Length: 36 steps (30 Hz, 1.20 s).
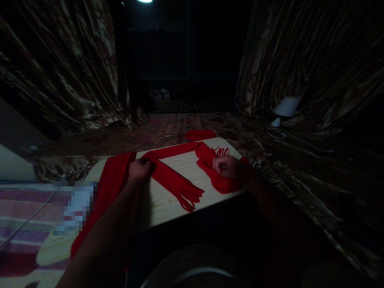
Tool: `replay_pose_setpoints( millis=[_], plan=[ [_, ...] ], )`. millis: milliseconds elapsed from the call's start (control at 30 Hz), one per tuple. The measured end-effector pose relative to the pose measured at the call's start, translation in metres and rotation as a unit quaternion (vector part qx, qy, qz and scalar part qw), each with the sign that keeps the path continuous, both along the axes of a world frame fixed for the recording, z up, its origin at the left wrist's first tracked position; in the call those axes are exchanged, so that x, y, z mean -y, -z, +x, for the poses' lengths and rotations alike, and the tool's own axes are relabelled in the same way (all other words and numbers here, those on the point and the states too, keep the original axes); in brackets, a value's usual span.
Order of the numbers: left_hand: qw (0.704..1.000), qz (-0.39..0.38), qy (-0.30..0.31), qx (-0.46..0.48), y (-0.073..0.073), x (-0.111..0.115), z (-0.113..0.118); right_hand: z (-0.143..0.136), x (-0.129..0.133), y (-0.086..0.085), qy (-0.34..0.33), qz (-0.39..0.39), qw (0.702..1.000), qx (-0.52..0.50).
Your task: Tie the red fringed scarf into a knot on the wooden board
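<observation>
A long red scarf [174,180] with fringed ends lies folded and bent across a pale wooden board [177,160]. One fringed end points toward the front edge, and another fringe shows at the back right. My left hand [139,169] is closed on the scarf at the board's left part, where wide red cloth also hangs down the left side. Over the red cloth on the right, my right hand [225,165] has its fingers curled together, with the cloth beneath it. Dim light hides the exact grip of the right fingertips.
Behind the board lies another red cloth piece [200,135] on a patterned cover. A white lamp [286,107] with a cable stands at the back right. Patterned curtains [69,68] hang on both sides. Striped bedding [21,216] is at the left.
</observation>
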<state>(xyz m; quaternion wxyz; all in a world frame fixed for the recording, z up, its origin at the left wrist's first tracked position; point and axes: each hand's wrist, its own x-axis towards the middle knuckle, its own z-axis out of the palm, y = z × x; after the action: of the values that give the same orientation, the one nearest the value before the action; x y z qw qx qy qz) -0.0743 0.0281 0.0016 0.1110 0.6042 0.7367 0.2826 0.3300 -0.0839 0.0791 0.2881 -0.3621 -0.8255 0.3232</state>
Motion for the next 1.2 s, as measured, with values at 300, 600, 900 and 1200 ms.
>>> replay_pose_setpoints(
  millis=[300,600,900,1200],
  plan=[
    [0.999,0.015,0.021,0.021,0.007,-0.006,-0.004,0.002,0.0,0.015,-0.056,-0.2,0.97,0.129],
    [0.954,0.247,0.12,-0.118,-0.001,0.052,0.035,-0.026,0.031,0.002,-0.08,-0.097,0.962,0.244],
    [0.842,0.133,0.521,-0.031,-0.011,0.128,0.065,-0.036,0.039,0.025,0.012,-0.035,0.977,0.21],
    [0.858,0.088,0.495,-0.108,-0.003,0.128,0.065,0.0,-0.004,0.074,0.223,-0.282,0.928,-0.096]
  ],
)
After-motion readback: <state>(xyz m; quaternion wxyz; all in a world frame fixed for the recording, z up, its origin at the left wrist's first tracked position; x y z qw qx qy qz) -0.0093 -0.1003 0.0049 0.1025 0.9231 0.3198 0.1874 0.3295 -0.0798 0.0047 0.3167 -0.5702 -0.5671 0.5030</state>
